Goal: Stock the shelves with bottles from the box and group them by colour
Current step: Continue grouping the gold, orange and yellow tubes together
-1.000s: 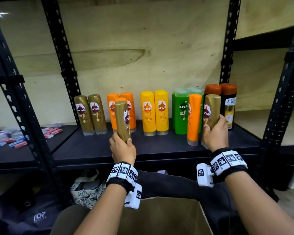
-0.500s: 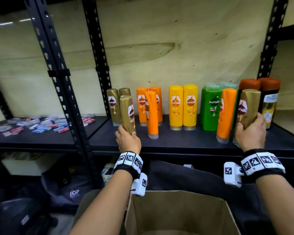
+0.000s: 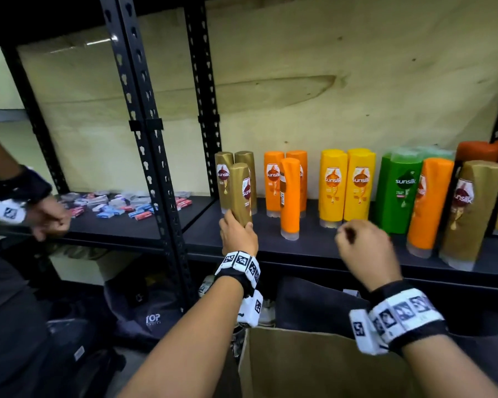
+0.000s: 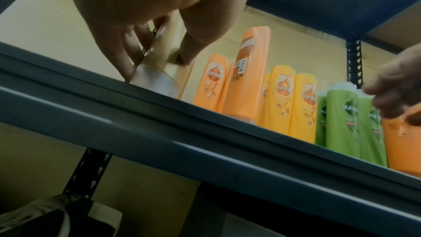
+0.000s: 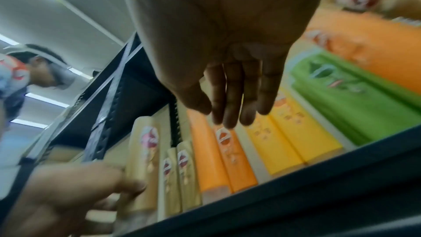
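Observation:
My left hand (image 3: 237,229) grips a gold bottle (image 3: 240,193) by its lower part, cap down on the black shelf (image 3: 314,248), just in front of two gold bottles (image 3: 224,179). In the left wrist view its fingers (image 4: 123,55) curl round that bottle's cap end (image 4: 154,82). My right hand (image 3: 354,234) hangs empty before the yellow bottles (image 3: 345,185), fingers relaxed (image 5: 230,107). Another gold bottle (image 3: 472,214) stands free at the far right, beside an orange one (image 3: 427,205). Three orange bottles (image 3: 290,196) and the green ones (image 3: 400,191) stand between.
A brown cardboard box (image 3: 314,366) sits open below my arms. Brown-capped bottles (image 3: 475,152) stand at the back right. Black uprights (image 3: 147,156) split the shelving. Small packets (image 3: 121,205) cover the left bay, where another person's hand (image 3: 46,216) reaches.
My right hand let go of the gold bottle at the far right and moved left, empty. My left hand carried its gold bottle left to the gold pair. My view swung left.

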